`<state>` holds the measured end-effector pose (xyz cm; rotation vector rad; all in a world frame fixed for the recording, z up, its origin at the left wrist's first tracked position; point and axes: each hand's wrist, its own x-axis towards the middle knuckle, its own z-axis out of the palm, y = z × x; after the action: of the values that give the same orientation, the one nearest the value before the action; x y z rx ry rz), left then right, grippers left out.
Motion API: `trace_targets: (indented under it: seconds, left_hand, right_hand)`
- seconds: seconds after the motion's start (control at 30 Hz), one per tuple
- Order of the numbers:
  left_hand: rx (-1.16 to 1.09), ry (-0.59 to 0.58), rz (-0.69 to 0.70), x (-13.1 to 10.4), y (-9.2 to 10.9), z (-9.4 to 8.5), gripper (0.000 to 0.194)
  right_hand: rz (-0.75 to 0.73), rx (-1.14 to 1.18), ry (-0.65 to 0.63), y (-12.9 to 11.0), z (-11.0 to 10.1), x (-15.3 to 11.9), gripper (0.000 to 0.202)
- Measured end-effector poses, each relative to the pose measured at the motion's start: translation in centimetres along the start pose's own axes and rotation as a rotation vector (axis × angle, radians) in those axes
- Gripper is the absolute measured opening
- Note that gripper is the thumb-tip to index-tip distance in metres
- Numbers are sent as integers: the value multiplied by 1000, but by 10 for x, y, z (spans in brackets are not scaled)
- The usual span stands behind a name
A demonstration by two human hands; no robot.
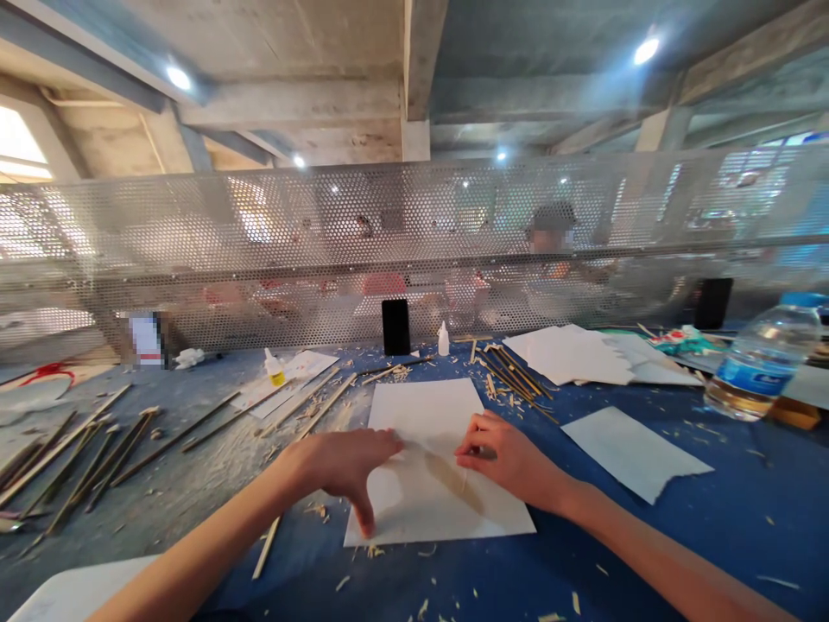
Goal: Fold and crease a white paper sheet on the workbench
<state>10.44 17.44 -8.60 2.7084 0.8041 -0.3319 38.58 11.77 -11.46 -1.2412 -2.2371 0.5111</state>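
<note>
Fingers of the left hand [337,462] spread wide from the thumb, which points down onto a white sheet [424,410] near its lower-left corner, at 8 o'clock. The right hand [498,453] is at the sheet's 3 o'clock, its fingertips drawn together; whether they pinch anything thin, I cannot tell. Below them lies an elongated brownish patch [453,484], either shadow or material.

Outward from the sheet, a torn paper piece [635,449] lies at 3 o'clock and thin sticks [518,376] at 1 o'clock; more long sticks [117,453] lie at 9 o'clock. At 10 o'clock stands a small bottle [274,371] with a yellow lower part; at 12 o'clock, a white nozzle bottle [443,339] beside an upright black phone [395,326]. Between 2 and 3 o'clock, a clear water bottle [755,371] has a blue cap and blue label, its lettering too small to read; amber-tinted liquid shows low inside. Beyond rises a perforated metal screen [311,233].
</note>
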Motion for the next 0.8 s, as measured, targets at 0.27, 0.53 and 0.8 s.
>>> trace_targets:
  seconds: [0.27,0.53,0.8]
  left_hand:
    - [-17,-14,-38,-2,5,-3,98]
    - [-8,-13,-26,-1,6,-5,93]
    - [3,-12,-33,-2,7,-4,94]
  right_hand:
    - [58,90,20,-5,1,0,11]
    - [57,95,11,-8,0,-1,13]
    - [69,81,-29,-13,-1,0,13]
